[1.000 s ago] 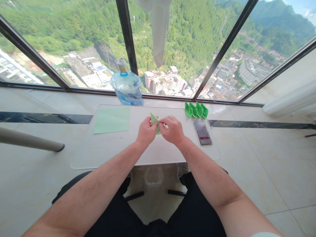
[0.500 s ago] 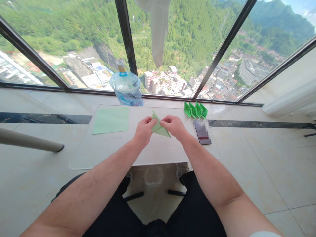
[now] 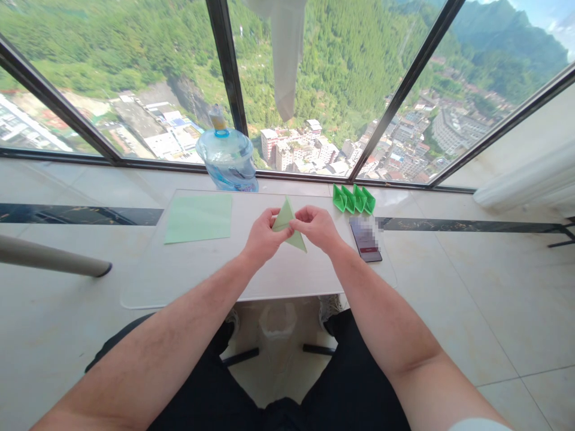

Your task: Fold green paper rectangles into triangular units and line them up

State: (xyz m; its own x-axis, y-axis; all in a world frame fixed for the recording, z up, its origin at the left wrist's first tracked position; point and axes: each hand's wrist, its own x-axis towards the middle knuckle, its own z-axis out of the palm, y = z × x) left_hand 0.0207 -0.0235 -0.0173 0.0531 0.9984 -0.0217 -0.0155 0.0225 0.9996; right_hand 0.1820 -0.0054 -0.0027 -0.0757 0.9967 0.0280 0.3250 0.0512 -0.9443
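My left hand [image 3: 264, 236] and right hand [image 3: 318, 227], close together, pinched a folded pale-green paper [image 3: 286, 211] above the white table [image 3: 188, 275]; four green origami boats [image 3: 344, 200] sat near the smartphone [image 3: 367, 243].

One white rectangular table [image 3: 166, 269] here! Four bright-green folded paper boats [image 3: 359, 199] at its far right corner, one dark flat phone [image 3: 360, 234] at its right. Over its middle, one pale-green folded paper piece [image 3: 286, 211], two bare hands: left hand [image 3: 262, 237], right hand [image 3: 318, 227]. One flat pale-green paper sheet [image 3: 198, 219] showing at its left; one clear-blue plastic water jug [image 3: 227, 155] beyond.
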